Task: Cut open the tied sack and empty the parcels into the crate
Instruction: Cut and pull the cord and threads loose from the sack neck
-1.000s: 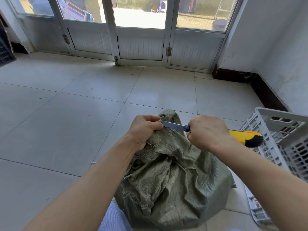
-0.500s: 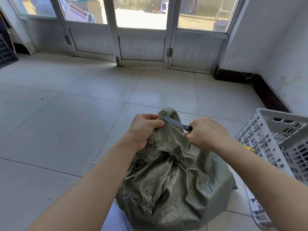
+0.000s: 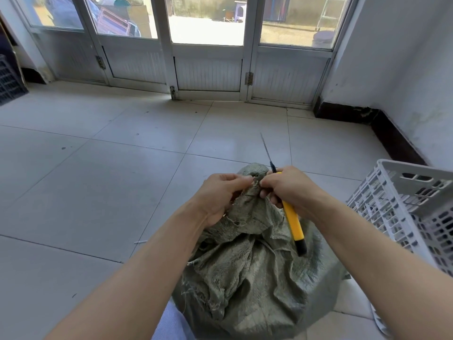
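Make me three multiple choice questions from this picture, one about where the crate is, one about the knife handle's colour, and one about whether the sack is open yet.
1. Where is the white slotted plastic crate relative to the grey-green woven sack?
A. To its right
B. To its left
C. Beneath it

2. What colour is the handle of the utility knife in the right hand?
A. Red
B. Yellow with a black end
C. Blue

3. What state is the sack's neck in?
A. Spread wide open
B. Bunched shut, pinched by both hands
C. Cut off

Answers: 1 A, crate stands at the right edge. 2 B, colours plainly visible. 3 B, the left hand and right hand grip gathered cloth.

Crate (image 3: 402, 204) right; floor (image 3: 98, 192) left.
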`<state>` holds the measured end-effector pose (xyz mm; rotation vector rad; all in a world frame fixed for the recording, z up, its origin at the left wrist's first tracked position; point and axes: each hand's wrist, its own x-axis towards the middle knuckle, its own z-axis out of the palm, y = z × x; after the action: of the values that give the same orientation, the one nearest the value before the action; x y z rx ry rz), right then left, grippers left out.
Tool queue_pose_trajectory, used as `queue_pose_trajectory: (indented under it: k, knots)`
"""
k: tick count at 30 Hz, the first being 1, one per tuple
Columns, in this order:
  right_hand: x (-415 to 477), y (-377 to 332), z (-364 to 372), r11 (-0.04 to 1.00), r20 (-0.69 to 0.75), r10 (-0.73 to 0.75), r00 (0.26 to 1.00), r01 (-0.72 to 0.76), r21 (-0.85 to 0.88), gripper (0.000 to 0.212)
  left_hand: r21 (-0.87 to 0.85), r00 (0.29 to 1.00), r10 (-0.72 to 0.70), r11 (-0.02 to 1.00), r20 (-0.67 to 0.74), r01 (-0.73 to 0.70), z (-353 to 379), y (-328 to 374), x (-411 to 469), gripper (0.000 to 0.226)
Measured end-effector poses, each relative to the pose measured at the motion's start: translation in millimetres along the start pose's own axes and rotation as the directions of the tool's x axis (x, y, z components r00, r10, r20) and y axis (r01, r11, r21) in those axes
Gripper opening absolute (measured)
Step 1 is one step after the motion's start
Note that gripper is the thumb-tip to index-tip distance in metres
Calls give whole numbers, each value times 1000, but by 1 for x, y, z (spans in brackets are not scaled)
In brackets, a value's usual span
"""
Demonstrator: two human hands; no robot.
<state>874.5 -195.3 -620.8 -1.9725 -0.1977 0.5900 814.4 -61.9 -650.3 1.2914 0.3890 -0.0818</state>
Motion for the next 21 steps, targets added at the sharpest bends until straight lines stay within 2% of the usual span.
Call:
queue_pose_trajectory:
  k: [4,8,12,14,16,18,21]
  knots:
    - [-2,4,-1,999,19,-7,1000,6,44,22,116,1000,-8,993,16,6,1,1,-2,9]
    - [-1,7,-3,997,42,-13,999,10,77,21,122,1000,12,992,2,-12,5,1,0,19]
    - [1,5,-4,995,51,-32,998,28,93,20,130,996,69,990,-49,-62,10,-2,2,16]
    - [3,7,-5,994,32,-22,999,18,104,22,201,992,116,974,-56,-103,9,-1,1,14]
    - [4,8,-9,995,56,-20,998,14,99,24,295,972,226,935,-62,-199,7,2,1,20]
    - [3,8,-14,996,136,-31,990,20,85,23,335,948,319,895,-21,-294,6,7,1,28]
    - [1,6,-23,996,245,-62,967,46,72,16,440,942,295,833,158,-335,4,13,5,31]
